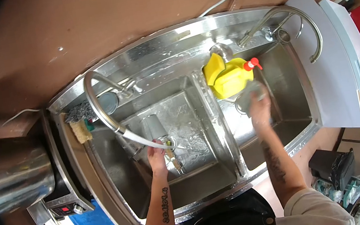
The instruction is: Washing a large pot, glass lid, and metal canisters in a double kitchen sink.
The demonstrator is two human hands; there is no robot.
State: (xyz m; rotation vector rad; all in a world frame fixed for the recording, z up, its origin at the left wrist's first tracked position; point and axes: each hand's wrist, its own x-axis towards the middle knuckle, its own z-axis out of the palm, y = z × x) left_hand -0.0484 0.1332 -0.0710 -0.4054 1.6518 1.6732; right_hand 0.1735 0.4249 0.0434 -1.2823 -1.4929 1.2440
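Observation:
My left hand (157, 156) reaches into the left basin of a stainless steel sink (239, 159), at a metal cup (154, 127) lying there; whether it grips anything is hard to tell. Beside the fingers lie utensils with wooden handles (173, 158). Water runs from a hose-like faucet spout (142, 140) into this basin. My right hand (259, 101), blurred, holds a grey metal-looking cup (248, 95) over the right basin. Just behind it stands a yellow jug (233, 80) with a red pump top (252, 64), and a yellow cloth or sponge (214, 68) is against the jug.
A second curved faucet (312, 26) rises at the right rear. Steel wool (78, 113) and a tan sponge (80, 131) sit on the left rim. Further left are a large steel pot (18, 171) and an appliance with a knob (69, 208). A white board (329, 87) borders the right side.

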